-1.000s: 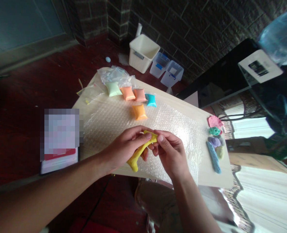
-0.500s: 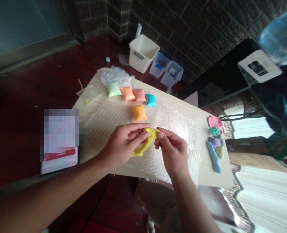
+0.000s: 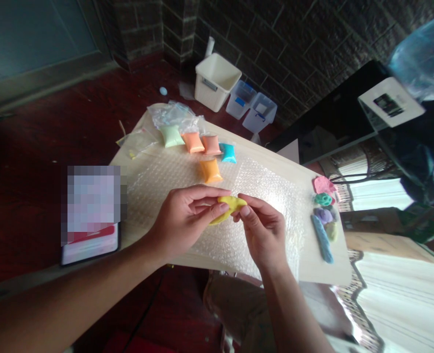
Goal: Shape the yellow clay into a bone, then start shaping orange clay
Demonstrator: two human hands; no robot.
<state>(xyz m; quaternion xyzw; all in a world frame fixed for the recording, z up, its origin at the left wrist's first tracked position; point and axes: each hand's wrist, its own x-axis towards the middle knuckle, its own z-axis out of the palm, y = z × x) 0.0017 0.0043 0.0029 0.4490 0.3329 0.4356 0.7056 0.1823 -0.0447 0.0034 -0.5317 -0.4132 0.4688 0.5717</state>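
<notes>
A lump of yellow clay (image 3: 232, 204) is pinched between both of my hands above a sheet of bubble wrap (image 3: 173, 181) on a light wooden board (image 3: 312, 264). My left hand (image 3: 185, 218) grips its left side with thumb and fingers closed round it. My right hand (image 3: 263, 230) pinches its right end. Most of the clay is hidden by my fingers.
Small clay packets lie at the board's far side: pale green (image 3: 172, 135), two peach ones (image 3: 193, 141), cyan (image 3: 228, 152), orange (image 3: 211, 170). Shaped clay pieces (image 3: 325, 215) sit at the right edge. A phone (image 3: 90, 245) lies left. Bins (image 3: 217, 78) stand on the floor beyond.
The yellow clay was a long drooping strip; it is now folded up into a short lump between my fingers. Both hands stayed in about the same place.
</notes>
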